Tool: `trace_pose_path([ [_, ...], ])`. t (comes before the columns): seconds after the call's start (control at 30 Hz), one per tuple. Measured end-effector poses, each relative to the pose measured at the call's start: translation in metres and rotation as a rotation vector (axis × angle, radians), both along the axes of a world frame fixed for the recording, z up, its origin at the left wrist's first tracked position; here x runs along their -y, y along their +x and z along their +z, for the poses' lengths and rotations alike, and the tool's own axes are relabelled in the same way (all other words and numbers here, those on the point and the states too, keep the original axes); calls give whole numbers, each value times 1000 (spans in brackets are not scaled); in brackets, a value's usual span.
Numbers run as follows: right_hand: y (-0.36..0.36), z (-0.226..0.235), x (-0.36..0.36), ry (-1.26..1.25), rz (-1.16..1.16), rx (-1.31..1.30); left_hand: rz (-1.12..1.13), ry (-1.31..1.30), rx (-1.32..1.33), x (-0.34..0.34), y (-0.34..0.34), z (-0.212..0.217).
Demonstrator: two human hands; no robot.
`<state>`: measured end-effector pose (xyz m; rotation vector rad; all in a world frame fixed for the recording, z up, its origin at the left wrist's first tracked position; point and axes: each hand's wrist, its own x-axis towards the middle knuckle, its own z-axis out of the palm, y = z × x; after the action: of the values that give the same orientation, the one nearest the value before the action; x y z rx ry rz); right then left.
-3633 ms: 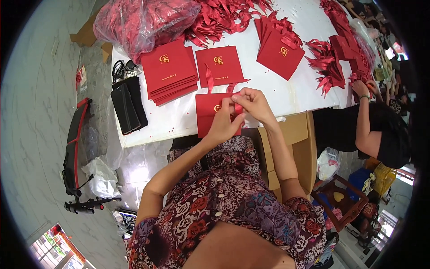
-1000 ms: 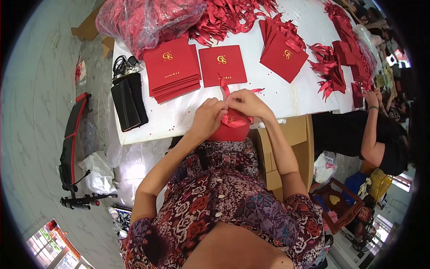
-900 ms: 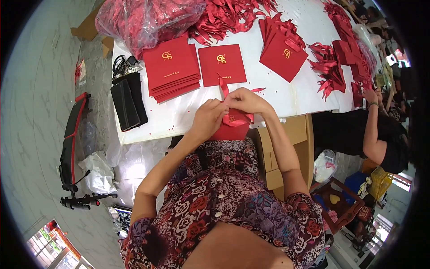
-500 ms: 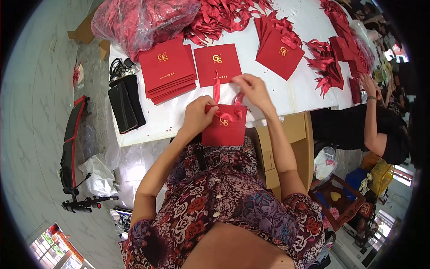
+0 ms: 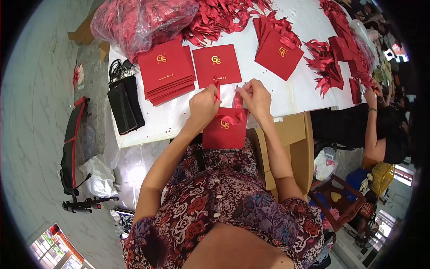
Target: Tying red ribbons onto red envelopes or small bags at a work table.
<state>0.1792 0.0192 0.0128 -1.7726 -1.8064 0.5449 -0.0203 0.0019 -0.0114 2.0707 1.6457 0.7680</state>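
A small red paper bag [image 5: 224, 136] with a gold emblem hangs at the table's near edge, just above my lap. A red ribbon [image 5: 237, 99] runs through its top and loops across its front. My left hand [image 5: 204, 106] is closed on one ribbon end, left of the bag's top. Pinched in the fingers of my right hand [image 5: 256, 101] is the other end, held up above the bag's right corner. Beyond my hands lies a flat red bag [image 5: 217, 65], with a stack of red bags [image 5: 165, 74] on its left.
A black phone [image 5: 122, 107] lies on dark cloth at the table's left. Farther back are a plastic sack of red ribbons [image 5: 143, 22] and loose ribbons [image 5: 219, 20]. Ribboned bags [image 5: 280, 56] fan out rightward. A cardboard box [image 5: 291, 148] stands beside my right arm; another person's arm [image 5: 371, 121] is at far right.
My left hand has moved from the bag's top edge up to the left ribbon end. My right hand has come slightly down, and the ribbon in it is pulled upright.
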Motion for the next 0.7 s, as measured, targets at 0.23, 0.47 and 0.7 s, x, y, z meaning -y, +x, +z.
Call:
trace_pose_path([
  [0.23,-5,-23,-4,-35,81,-35,70,-113,110,-1,6,-7],
  [0.47,-8,-21,2,-276,95,-642,95,-300,783,1,11,-10],
  [0.7,-19,-15,7,-495,141,-929,0,-403,903,5,11,-11],
])
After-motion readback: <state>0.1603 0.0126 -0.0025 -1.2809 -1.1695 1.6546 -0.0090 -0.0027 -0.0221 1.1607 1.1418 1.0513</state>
